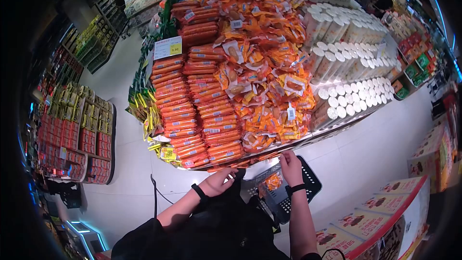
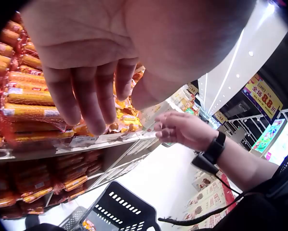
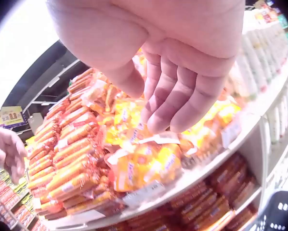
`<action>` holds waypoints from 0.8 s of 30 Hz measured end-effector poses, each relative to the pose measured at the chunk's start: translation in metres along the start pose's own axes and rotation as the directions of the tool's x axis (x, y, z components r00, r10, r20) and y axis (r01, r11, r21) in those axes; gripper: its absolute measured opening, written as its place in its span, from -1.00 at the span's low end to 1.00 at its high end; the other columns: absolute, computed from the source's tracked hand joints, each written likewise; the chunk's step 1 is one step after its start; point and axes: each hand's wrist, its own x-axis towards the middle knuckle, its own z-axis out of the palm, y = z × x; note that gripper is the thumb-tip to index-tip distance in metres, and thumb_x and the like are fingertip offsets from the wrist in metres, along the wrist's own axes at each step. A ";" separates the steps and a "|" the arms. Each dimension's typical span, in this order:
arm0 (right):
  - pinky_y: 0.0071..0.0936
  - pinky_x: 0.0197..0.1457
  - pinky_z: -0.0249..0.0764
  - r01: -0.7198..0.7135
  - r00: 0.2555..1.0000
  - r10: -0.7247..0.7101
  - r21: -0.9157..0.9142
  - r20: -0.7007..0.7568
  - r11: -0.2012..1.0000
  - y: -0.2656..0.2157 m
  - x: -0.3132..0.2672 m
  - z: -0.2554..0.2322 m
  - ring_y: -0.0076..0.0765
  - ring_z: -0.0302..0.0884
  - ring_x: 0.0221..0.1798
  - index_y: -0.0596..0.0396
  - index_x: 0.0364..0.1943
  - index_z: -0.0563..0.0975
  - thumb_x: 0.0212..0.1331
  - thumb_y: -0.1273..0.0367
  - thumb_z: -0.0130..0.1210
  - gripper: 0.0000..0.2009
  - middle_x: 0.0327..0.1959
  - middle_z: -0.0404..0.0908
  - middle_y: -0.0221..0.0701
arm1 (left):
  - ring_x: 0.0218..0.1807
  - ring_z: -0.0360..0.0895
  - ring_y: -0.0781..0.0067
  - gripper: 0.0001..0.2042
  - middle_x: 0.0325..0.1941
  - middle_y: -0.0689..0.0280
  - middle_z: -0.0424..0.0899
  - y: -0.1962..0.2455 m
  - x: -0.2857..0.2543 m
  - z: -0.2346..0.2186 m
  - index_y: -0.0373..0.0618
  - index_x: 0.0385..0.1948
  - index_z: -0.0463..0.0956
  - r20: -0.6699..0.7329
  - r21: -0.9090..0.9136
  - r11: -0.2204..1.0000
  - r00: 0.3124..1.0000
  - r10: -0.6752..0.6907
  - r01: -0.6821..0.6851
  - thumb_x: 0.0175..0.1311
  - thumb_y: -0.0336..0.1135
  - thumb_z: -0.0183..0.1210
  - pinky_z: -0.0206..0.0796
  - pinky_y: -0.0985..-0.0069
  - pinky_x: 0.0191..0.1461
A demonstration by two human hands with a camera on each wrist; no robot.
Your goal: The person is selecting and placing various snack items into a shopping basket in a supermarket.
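Both hands empty, fingers loosely curled: left hand (image 1: 220,181) and right hand (image 1: 290,166) just before the near shelf edge (image 1: 269,150). Nearest, sausage packs (image 1: 192,110), stacked with long axes running left-right; snack bags (image 1: 262,67) heaped right of them. Yellow price tag (image 1: 168,47), figures unreadable. Black basket (image 1: 284,190) below the hands.

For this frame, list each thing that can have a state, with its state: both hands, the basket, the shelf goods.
Left hand: empty, fingers loosely curled, near the shelf edge.
Right hand: empty, fingers relaxed, raised above the basket.
Basket: black, open-topped, below the shelf, one orange packet inside.
Sausage packs: stacked in rows.
Orange snack packets: heaped loosely.
White tubs: lined up in tiers.
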 end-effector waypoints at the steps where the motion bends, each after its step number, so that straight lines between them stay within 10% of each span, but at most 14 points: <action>1: -0.29 -0.04 0.70 0.028 0.999 -0.028 0.003 0.023 1.000 -0.021 0.025 0.004 -0.18 0.83 -0.15 0.26 0.08 0.61 0.51 0.38 0.20 -0.77 -0.15 0.81 -0.11 | 0.14 0.68 0.17 -0.60 0.09 0.10 0.69 -0.005 0.003 -0.006 -0.26 0.36 0.44 -0.005 -0.016 1.000 1.000 0.006 -0.006 0.55 -0.39 0.15 0.53 0.30 0.29; 6: -0.21 0.19 0.63 0.320 0.944 -0.297 -0.186 0.141 0.929 -0.152 0.136 0.035 -0.08 0.71 0.15 0.20 0.26 0.50 0.38 0.39 0.35 -0.56 0.25 0.61 -0.14 | 0.11 0.71 0.27 -0.58 0.09 0.15 0.69 -0.025 0.032 -0.036 -0.24 0.41 0.42 -0.042 -0.118 0.993 0.999 -0.003 -0.002 0.58 -0.42 0.15 0.56 0.36 0.26; 8: -0.08 0.41 0.49 0.618 0.782 -0.599 -0.343 0.174 0.707 -0.190 0.186 0.057 0.08 0.49 0.39 0.14 0.35 0.44 0.27 0.38 0.43 -0.41 0.42 0.44 -0.10 | 0.13 0.71 0.34 -0.61 0.07 0.17 0.70 -0.018 0.046 -0.056 -0.25 0.39 0.44 -0.033 -0.172 0.984 0.998 -0.058 0.051 0.61 -0.40 0.15 0.54 0.41 0.27; 12: 0.63 0.61 0.01 0.513 0.834 -0.497 -0.671 0.241 0.535 -0.247 0.254 0.107 0.46 -0.11 0.76 -0.08 0.69 0.16 0.05 0.05 0.60 0.12 0.72 0.02 0.07 | 0.12 0.69 0.40 -0.64 0.10 0.19 0.73 -0.019 0.070 -0.083 -0.25 0.36 0.46 -0.056 -0.336 0.942 0.998 -0.016 -0.004 0.63 -0.40 0.15 0.52 0.45 0.27; 15: 0.76 0.58 -0.05 0.457 0.885 -0.325 -0.762 0.335 0.459 -0.268 0.288 0.132 0.57 -0.22 0.78 -0.22 0.77 -0.06 -0.02 -0.06 0.62 0.31 0.82 -0.29 0.03 | 0.16 0.73 0.33 -0.65 0.10 0.14 0.75 -0.028 0.085 -0.097 -0.27 0.32 0.47 -0.072 -0.407 0.909 0.995 0.063 -0.087 0.59 -0.42 0.18 0.57 0.39 0.25; 24: 0.02 0.39 0.64 0.451 0.873 -0.394 -0.782 0.287 0.430 -0.261 0.336 0.123 0.26 0.23 0.67 -0.22 0.69 0.18 0.32 0.24 0.36 -0.14 0.63 0.28 -0.06 | 0.23 0.67 0.37 -0.61 0.18 0.18 0.69 -0.044 0.110 -0.127 -0.27 0.41 0.39 0.075 -0.602 0.798 0.993 0.086 -0.024 0.67 -0.35 0.12 0.52 0.39 0.36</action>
